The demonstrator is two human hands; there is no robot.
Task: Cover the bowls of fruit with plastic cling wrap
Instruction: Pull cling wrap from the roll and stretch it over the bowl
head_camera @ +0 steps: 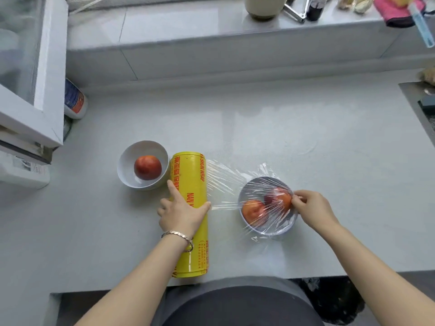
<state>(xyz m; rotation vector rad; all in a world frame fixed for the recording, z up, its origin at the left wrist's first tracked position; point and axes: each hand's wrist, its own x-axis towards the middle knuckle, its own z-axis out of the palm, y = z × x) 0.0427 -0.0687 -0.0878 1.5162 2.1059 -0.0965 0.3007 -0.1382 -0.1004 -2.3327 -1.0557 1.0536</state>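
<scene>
A yellow cling wrap roll (189, 250) lies lengthwise on the grey counter. My left hand (181, 211) presses down on it with straight fingers. A sheet of clear film (223, 184) stretches from the roll to the right, over a white bowl (286, 228) that holds two red fruits (253, 210). My right hand (310, 208) pinches the film at that bowl's right rim. Left of the roll stands a second white bowl (131, 161), uncovered, with one red fruit (147, 167) in it.
A white appliance (28, 74) fills the left side, with a bottle (75, 100) lying beside it. A raised ledge (211, 38) along the back holds jars and cloths. A sink edge (419, 107) is at the right. The counter's front edge runs close to my body.
</scene>
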